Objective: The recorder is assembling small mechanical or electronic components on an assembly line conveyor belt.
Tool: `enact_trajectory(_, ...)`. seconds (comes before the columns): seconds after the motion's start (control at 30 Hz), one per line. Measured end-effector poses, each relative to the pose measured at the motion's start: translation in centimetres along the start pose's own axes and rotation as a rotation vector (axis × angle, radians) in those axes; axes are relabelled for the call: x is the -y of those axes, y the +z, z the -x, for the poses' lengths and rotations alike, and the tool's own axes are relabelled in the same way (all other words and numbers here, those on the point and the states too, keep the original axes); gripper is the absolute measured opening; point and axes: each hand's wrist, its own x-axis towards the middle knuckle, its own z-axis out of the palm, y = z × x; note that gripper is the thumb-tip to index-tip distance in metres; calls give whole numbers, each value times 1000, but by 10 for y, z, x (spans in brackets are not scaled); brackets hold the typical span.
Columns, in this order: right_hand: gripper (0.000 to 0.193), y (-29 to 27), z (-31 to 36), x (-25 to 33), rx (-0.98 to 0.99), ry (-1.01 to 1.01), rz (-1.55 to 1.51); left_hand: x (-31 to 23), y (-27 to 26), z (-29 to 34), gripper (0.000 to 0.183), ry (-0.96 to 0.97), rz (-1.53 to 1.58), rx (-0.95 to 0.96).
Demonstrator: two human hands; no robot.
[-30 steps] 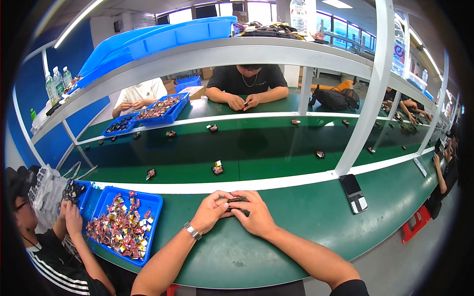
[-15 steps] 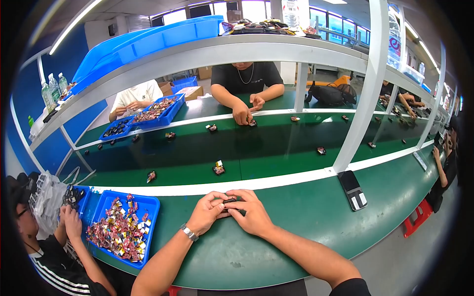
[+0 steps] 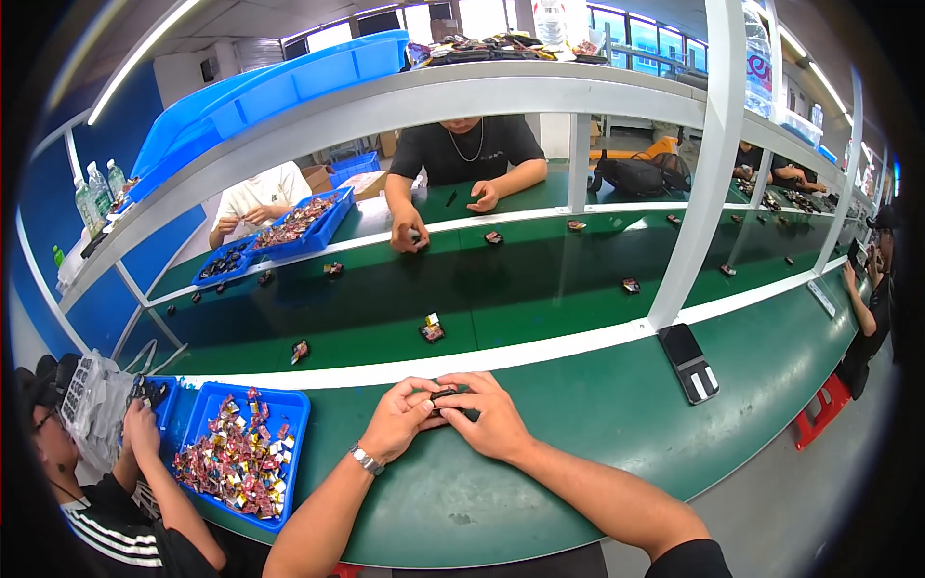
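"So, what is between the two hands?"

"A small black part [image 3: 443, 394], just below the centre of the frame, above the green worktop [image 3: 540, 520]. Fingers hide much of it, so its exact kind I cannot tell."

"How is it gripped?"

"By both at once. The left hand [image 3: 400, 419] pinches it between thumb and curled fingers; the right hand [image 3: 489, 421] closes on it from the other side, fingertips nearly meeting the left's. Both grips are almost closed, with only the part's thickness between."

"And around them?"

"A metal-banded wristwatch [image 3: 367, 459] circles the left wrist. At lower left, a blue tray [image 3: 289, 402] holds a heap of small reddish pieces [image 3: 236, 462] with yellow and white bits. Right of centre lies a dark phone-like device [image 3: 688, 362]."

"Farther out?"

"Beyond the white rail [image 3: 540, 353], small assemblies [image 3: 432, 328] sit spaced along the dark green belt [image 3: 540, 289]. At upper centre, a co-worker in black [image 3: 467, 159] reaches one hand over it; another person [image 3: 116, 520] sits at lower left."
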Motion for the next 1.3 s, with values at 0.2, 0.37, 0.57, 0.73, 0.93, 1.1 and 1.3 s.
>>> enact_trajectory(0.2, 18, 1, 0, -9, 26, 35, -53, 1, 7, -3, 19, 0, -62, -69)
enact_trajectory(0.37, 23, 0, -3, -5, 67, 14, -55, 1, 5, -2, 20, 6, -94, -133)
enact_trajectory(0.57, 19, -2, -5, 2, -17, -80, 94, -3, 7, -1, 21, 0, -22, -66)
enact_trajectory(0.73, 16, 0, -7, -3, -138, -199, 185, -4, 8, -1, 21, -16, -13, -61)
enact_trajectory(0.93, 17, -2, -6, 9, -103, -170, 216, -2, 8, -1, 21, -39, -33, -94)
enact_trajectory(1.1, 17, 1, -5, 7, -117, -156, 264, -5, 12, 0, 20, -35, -28, -82)
enact_trajectory(1.3, 16, 5, -3, 4, -127, -138, 285, -4, 17, -1, 18, -42, -79, -125)
